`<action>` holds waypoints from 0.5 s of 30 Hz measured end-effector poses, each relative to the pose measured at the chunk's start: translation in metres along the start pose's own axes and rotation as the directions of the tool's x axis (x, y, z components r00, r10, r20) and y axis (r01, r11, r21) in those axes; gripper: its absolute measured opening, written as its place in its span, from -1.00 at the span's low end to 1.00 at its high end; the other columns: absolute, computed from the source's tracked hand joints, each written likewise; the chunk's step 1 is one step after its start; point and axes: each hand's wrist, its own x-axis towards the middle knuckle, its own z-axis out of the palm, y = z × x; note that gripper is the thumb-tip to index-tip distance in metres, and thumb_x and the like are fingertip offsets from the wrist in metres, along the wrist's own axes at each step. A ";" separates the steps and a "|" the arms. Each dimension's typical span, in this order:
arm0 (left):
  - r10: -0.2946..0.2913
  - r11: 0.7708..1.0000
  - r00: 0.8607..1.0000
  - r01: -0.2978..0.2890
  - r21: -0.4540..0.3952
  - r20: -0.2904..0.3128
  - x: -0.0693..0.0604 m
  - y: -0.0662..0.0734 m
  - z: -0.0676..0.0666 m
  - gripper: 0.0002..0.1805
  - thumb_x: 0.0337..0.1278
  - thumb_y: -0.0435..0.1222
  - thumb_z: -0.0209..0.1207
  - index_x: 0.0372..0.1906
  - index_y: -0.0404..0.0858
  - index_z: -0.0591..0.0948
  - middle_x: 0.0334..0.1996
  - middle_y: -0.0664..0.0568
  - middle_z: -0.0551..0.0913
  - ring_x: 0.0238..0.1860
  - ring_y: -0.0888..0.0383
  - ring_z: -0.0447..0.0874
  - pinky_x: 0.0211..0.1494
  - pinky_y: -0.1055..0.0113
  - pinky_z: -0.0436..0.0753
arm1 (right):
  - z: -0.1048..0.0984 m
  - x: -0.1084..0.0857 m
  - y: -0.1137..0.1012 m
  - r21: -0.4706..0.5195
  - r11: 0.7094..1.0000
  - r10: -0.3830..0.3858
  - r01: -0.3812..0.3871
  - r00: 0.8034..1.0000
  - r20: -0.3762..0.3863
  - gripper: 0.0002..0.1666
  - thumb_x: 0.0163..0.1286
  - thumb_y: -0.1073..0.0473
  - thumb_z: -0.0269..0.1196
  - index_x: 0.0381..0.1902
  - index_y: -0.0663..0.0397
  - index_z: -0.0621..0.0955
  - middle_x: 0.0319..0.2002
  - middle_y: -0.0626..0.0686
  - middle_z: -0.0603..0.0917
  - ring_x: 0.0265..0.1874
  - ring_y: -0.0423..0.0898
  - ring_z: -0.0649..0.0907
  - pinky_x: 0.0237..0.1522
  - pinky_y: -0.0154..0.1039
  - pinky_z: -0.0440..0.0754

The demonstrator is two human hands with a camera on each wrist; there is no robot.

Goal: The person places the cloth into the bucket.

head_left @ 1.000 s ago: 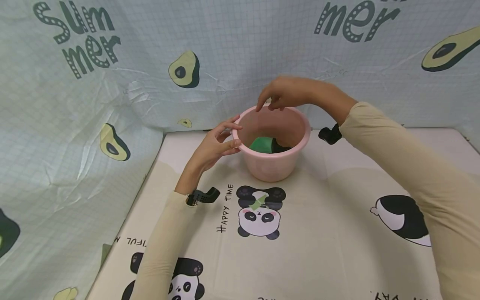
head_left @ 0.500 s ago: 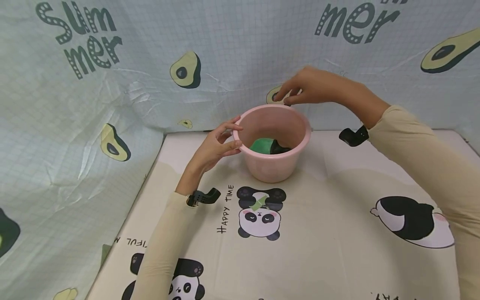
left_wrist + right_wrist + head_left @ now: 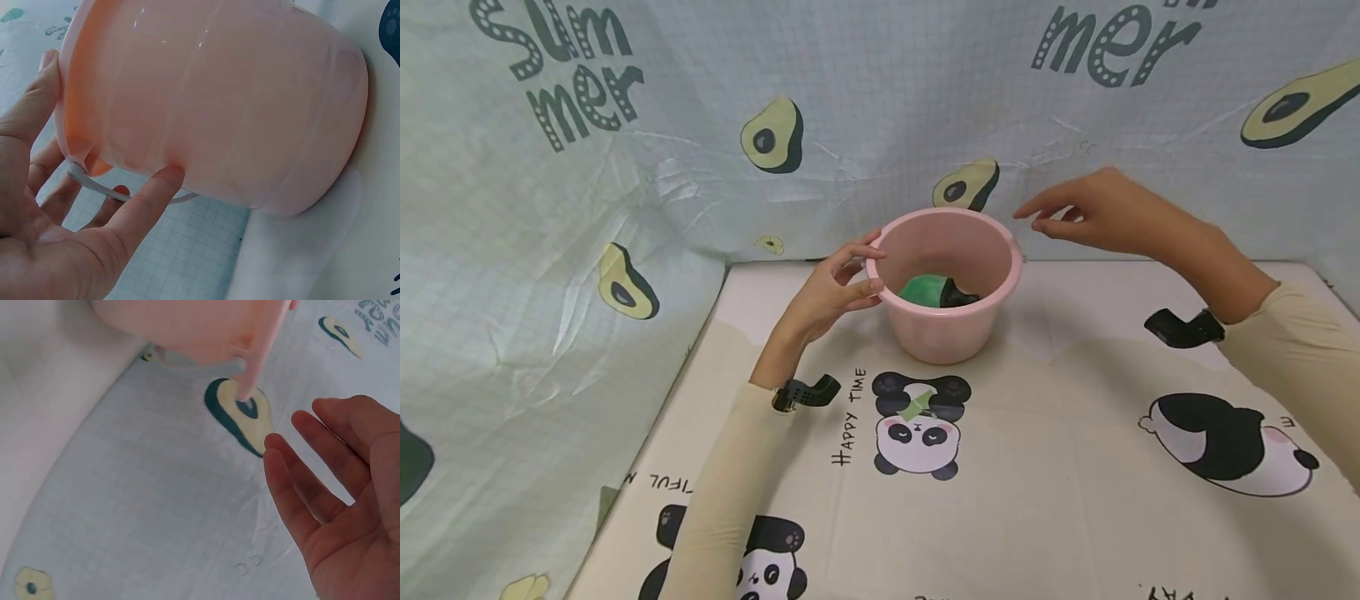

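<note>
A pink plastic bucket [image 3: 951, 329] stands upright near the back of the table. Inside it lies a rounded green thing with a dark, narrower end [image 3: 934, 291]; its kind cannot be told. My left hand [image 3: 827, 292] holds the bucket at its left rim, index finger over the edge and thumb against the rim. In the left wrist view another fingertip touches the bucket's outer wall, close to the pale handle [image 3: 94, 183]. Apart from the bucket, on its right, my right hand [image 3: 1120, 212] is in the air with relaxed fingers and nothing in it.
A light cover [image 3: 1015, 467] printed with pandas lies over the table. Behind and to the left hangs a pale sheet [image 3: 865, 100] with avocado prints, close to the back of the bucket. A dark wrist camera [image 3: 1183, 327] sits on the right wrist.
My right hand has moved from above the bucket's back rim to the right, away from it. The left hand and the bucket stay in place.
</note>
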 end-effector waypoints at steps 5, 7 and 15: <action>-0.008 1.000 1.000 0.008 -0.005 -0.004 -0.002 -0.001 0.000 -0.49 0.28 -0.46 0.29 0.30 -0.42 0.46 0.55 0.34 0.18 0.58 0.06 0.09 0.17 0.10 0.71 | 0.013 -0.030 0.007 0.002 0.999 0.052 -0.052 0.999 -0.014 -0.61 0.48 0.19 0.27 0.23 0.00 0.67 0.09 0.15 0.73 -0.06 0.16 0.74 -0.12 0.14 0.77; -0.009 1.000 1.000 0.009 -0.007 -0.003 -0.002 -0.001 0.000 -0.49 0.28 -0.46 0.29 0.30 -0.42 0.46 0.55 0.34 0.18 0.58 0.07 0.08 0.16 0.10 0.71 | 0.018 -0.042 0.010 0.001 0.998 0.059 -0.059 0.998 -0.017 -0.60 0.47 0.18 0.28 0.24 -0.01 0.66 0.13 0.14 0.72 -0.03 0.16 0.73 -0.09 0.17 0.75; 0.003 1.000 1.000 -0.003 -0.004 0.004 -0.002 0.000 0.001 -0.47 0.29 -0.45 0.29 0.32 -0.42 0.44 0.55 0.36 0.17 0.57 0.06 0.10 0.17 0.11 0.71 | 0.040 -0.087 0.021 -0.044 0.998 0.031 -0.035 0.995 -0.092 -0.51 0.35 0.23 0.39 0.24 0.03 0.65 0.18 0.17 0.68 0.15 0.21 0.64 0.05 0.29 0.65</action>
